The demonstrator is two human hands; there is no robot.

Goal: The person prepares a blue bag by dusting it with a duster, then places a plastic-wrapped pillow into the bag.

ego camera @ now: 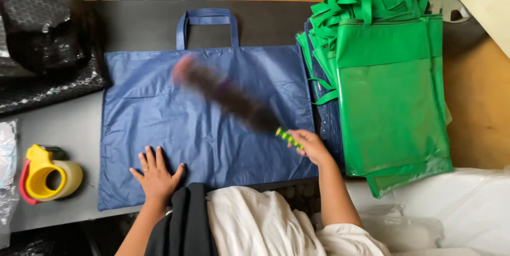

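A blue fabric tote bag (159, 123) lies flat on the dark table, its handles pointing away from me. My left hand (155, 175) presses flat on the bag's near edge, fingers spread. My right hand (309, 145) grips the green-and-yellow handle of a dark brush (228, 96). The brush head is blurred with motion and stretches across the upper middle of the bag.
A stack of green tote bags (390, 91) lies to the right, overlapping darker blue bags. A yellow tape dispenser (48, 173) sits at the left edge. Black bubble wrap (42, 48) fills the far left corner. White plastic sheeting (467, 203) lies near right.
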